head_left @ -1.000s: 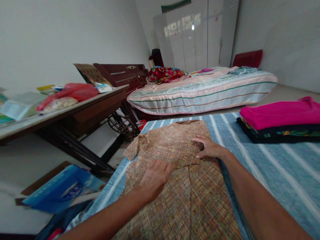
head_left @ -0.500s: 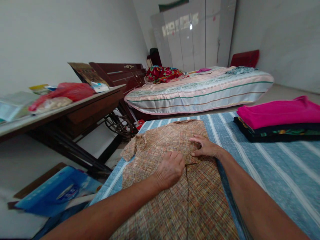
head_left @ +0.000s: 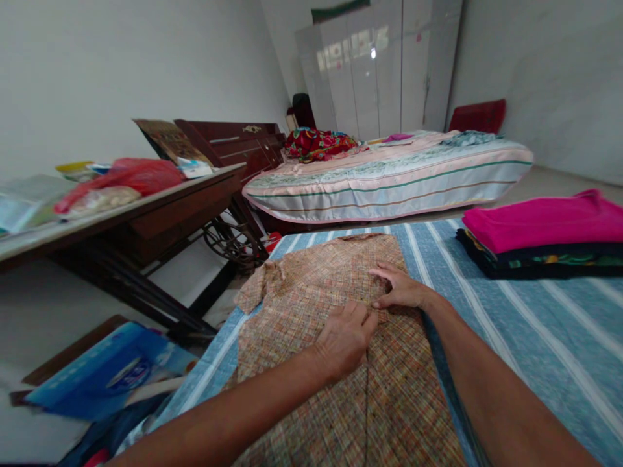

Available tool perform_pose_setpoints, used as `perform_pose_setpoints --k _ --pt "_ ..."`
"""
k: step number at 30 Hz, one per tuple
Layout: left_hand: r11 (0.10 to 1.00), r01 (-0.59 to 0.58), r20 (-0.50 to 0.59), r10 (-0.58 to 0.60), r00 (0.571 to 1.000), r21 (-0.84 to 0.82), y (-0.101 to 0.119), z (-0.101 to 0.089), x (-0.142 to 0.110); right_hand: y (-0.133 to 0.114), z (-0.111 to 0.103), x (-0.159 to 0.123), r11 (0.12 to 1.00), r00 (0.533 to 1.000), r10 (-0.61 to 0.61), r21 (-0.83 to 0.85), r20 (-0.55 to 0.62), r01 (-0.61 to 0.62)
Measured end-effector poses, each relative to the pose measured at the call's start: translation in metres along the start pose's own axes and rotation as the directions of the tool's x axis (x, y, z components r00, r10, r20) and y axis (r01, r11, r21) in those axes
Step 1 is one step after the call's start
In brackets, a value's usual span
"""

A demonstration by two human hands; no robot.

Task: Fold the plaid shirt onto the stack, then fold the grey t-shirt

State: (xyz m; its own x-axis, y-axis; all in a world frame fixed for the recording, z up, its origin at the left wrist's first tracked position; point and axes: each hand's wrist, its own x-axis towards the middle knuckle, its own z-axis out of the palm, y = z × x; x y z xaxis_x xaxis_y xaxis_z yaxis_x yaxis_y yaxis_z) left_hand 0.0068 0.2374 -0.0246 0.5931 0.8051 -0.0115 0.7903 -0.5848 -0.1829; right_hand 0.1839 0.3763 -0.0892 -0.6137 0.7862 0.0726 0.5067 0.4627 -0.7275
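Note:
A tan-and-brown plaid shirt (head_left: 302,331) lies front down on a bed with a blue striped cover, one short sleeve sticking out at the left and the other side folded inward across the back. My left hand (head_left: 346,334) rests at the edge of the folded sleeve, its fingers curled together on the cloth; the thumb is hidden. Just beside it, my right hand (head_left: 402,287) lies on the shirt's right side with thumb and fingers spread apart, touching the fabric.
A stack of folded clothes (head_left: 545,224), magenta on top, sits to the right on the blue striped cover (head_left: 479,308). At the left stands a sewing-machine table (head_left: 195,194) with a red plastic bag (head_left: 141,178). A blue package (head_left: 111,376) lies below it. Another bed (head_left: 389,188) stands behind.
My left hand has slid right and slightly down along the sleeve edge, closer to my right hand. The right hand has stayed in place.

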Motion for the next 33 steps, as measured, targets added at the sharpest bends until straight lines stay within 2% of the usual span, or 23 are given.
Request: perform_pose_setpoints --k 3,9,13,16,20,22,25,28,31,33 --pt "0.997 -0.005 0.038 0.008 0.999 -0.081 0.0 0.002 0.006 0.002 -0.001 0.0 1.0 1.0 0.001 0.025 0.001 -0.001" --pt "0.958 -0.146 0.038 0.16 0.986 -0.246 -0.005 0.003 0.013 0.0 -0.001 -0.002 0.999 1.0 0.015 0.048 0.012 -0.016" --pt "0.949 -0.115 0.081 0.145 0.986 -0.292 -0.005 -0.004 0.013 0.002 -0.001 -0.001 0.999 1.0 -0.004 0.037 0.023 0.003" --pt "0.951 -0.076 0.037 0.091 0.995 -0.298 -0.001 -0.004 0.014 0.006 0.0 0.0 0.999 1.0 -0.028 0.038 0.001 0.028" --pt "0.953 0.05 -0.105 -0.085 0.991 -0.3 0.005 0.003 0.022 0.008 0.004 0.002 0.989 0.992 -0.074 0.118 -0.103 0.086" --pt "0.959 0.083 -0.083 -0.109 0.991 -0.27 0.008 0.005 0.026 0.007 0.005 0.002 0.979 0.984 -0.073 0.177 -0.162 0.102" --pt "0.966 0.097 0.007 -0.099 0.995 -0.238 0.01 0.006 0.027 0.003 0.006 0.002 0.968 0.972 -0.048 0.229 -0.231 0.102" --pt "0.954 0.096 0.014 -0.096 0.995 -0.286 0.006 0.005 0.025 0.002 0.008 0.006 0.951 0.944 0.007 0.294 -0.33 0.096" --pt "0.937 0.07 -0.056 -0.095 0.994 -0.341 -0.006 0.005 0.029 0.001 0.007 0.012 0.922 0.888 0.113 0.38 -0.446 0.074" --pt "0.938 0.106 -0.105 -0.148 0.983 -0.329 -0.019 0.004 0.039 -0.004 0.004 0.013 0.891 0.856 0.186 0.449 -0.482 0.059"
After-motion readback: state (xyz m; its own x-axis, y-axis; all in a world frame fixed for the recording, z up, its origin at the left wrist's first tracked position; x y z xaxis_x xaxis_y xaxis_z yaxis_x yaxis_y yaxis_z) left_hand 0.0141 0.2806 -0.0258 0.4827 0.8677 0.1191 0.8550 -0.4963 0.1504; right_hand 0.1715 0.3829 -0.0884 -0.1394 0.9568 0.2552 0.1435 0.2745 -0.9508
